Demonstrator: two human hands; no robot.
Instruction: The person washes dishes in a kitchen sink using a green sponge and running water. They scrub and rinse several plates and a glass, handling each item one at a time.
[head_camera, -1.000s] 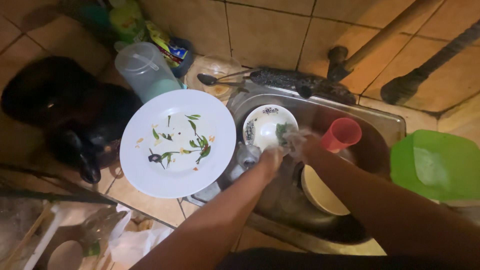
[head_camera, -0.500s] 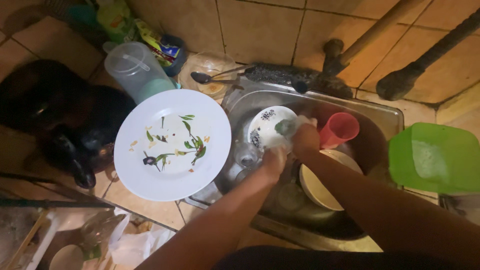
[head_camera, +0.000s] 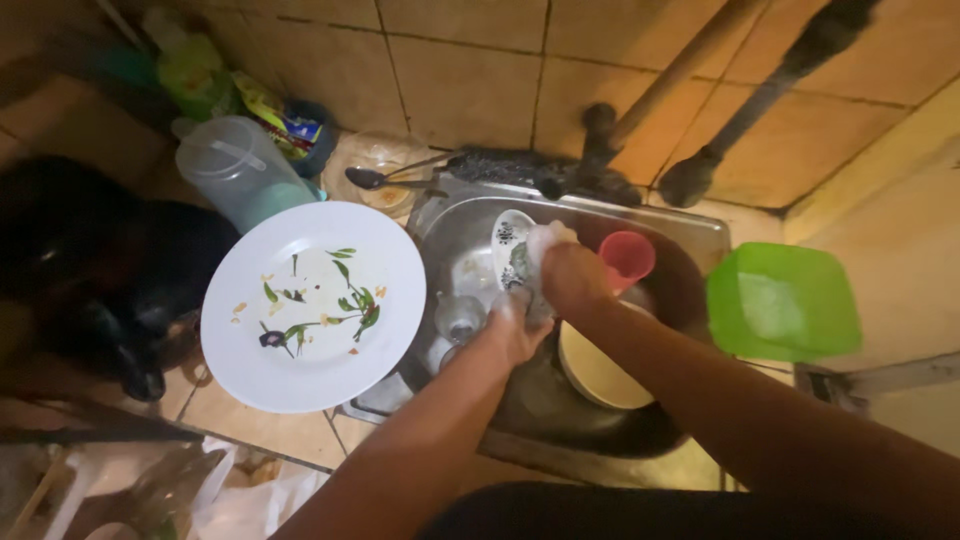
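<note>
Over the sink, the left hand is gripping a small patterned bowl upright so the right hand, clamped on a sponge, is scrubbing it.

Our right hand covers most of the small patterned dish, and the soapy thing in it is too blurred to name. Our left hand hides what its fingers hold. The yellow bowl lies partly under our forearm.
</note>
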